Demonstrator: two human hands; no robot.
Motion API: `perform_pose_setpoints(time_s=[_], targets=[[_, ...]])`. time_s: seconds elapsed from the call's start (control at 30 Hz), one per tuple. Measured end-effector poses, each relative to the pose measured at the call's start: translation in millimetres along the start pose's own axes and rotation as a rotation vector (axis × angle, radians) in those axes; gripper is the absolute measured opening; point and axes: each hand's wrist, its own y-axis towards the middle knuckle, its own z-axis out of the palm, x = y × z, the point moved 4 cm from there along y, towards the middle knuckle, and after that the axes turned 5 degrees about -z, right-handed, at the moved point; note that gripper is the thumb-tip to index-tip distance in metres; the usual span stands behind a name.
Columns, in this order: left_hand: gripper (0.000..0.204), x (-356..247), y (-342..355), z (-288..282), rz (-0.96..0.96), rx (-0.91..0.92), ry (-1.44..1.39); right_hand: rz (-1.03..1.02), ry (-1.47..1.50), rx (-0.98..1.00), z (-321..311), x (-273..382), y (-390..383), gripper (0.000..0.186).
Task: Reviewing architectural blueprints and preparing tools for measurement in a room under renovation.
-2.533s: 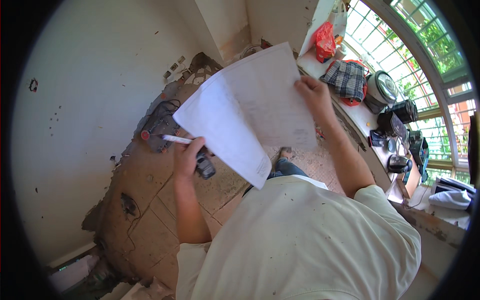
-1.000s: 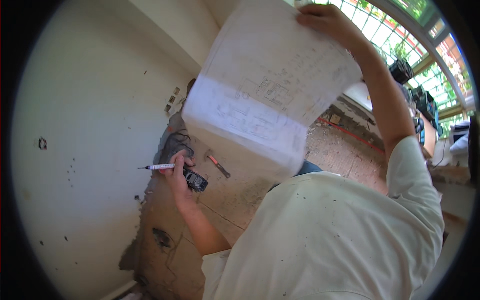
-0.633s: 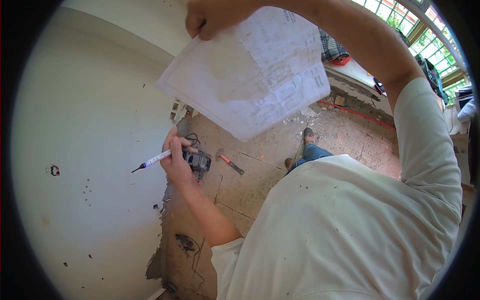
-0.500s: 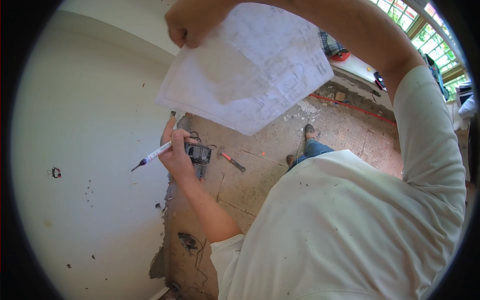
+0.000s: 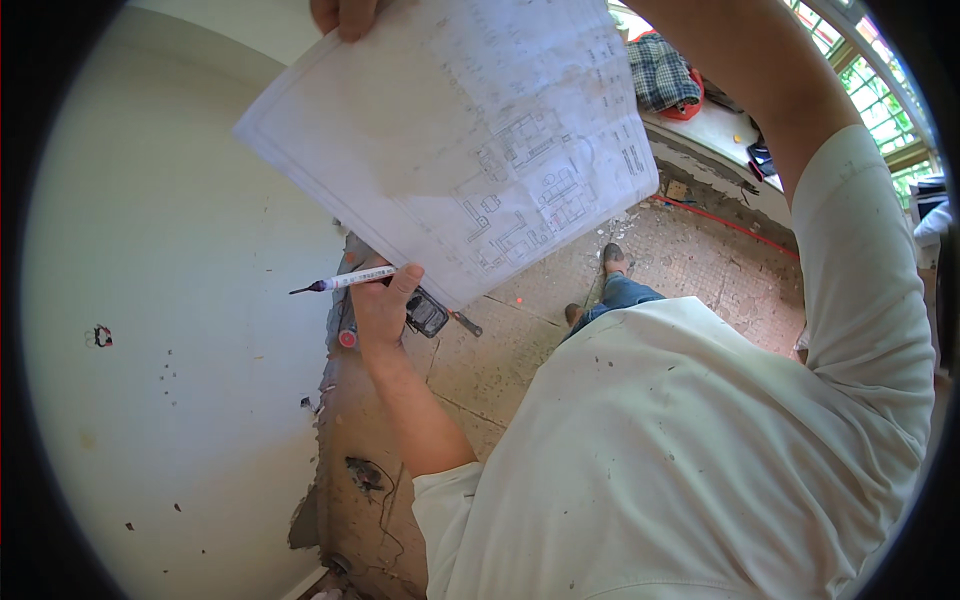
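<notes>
My right hand (image 5: 345,18), at the top, grips a large sheet of paper (image 5: 420,110) with printed floor-plan drawings and creases. My left hand (image 5: 383,315) is closed on a white marker (image 5: 347,278) with a dark pointed tip, which points left, and on a black hand-held device (image 5: 428,316) at its right side. My left thumb lies at the lower edge of the paper. A hammer with an orange-and-black handle (image 5: 467,326) lies on the floor beyond the device, partly hidden.
A white wall (image 5: 170,250) with holes and broken plaster runs along the left. The tiled floor (image 5: 460,380) carries debris, a cable with a dark tool (image 5: 365,478) and a red line. On the right, a window ledge (image 5: 700,140) holds plaid cloth (image 5: 660,75) and other items.
The paper has risen and turned, showing its drawings. My right hand has swung up and to the left with it. Lately my left hand has come to the paper's lower edge.
</notes>
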Motion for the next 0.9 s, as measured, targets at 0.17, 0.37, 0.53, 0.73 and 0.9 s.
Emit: perform_pose_setpoints(time_s=[0.17, 0.37, 0.53, 0.73, 0.9], targets=[[0.039, 11, -23, -1, -0.228, 0.282, -0.002, -0.802, 0.25, -0.214, -2, -42, 15, 0.029], [0.032, 5, -40, 1, -0.316, 0.352, -0.025, -0.827, 0.383, -0.131, -10, -49, 37, 0.026], [0.032, 4, -53, 10, -0.208, 0.408, -0.098, -0.794, 0.416, -0.169, -5, -48, 29, 0.023], [0.049, 35, -83, 4, -0.356, 0.359, -0.148, -0.742, 0.51, -0.214, -11, -77, 23, 0.021], [0.045, 87, -116, -5, -0.471, 0.19, -0.418, -0.709, 0.632, -0.232, -13, -96, 30, 0.021]])
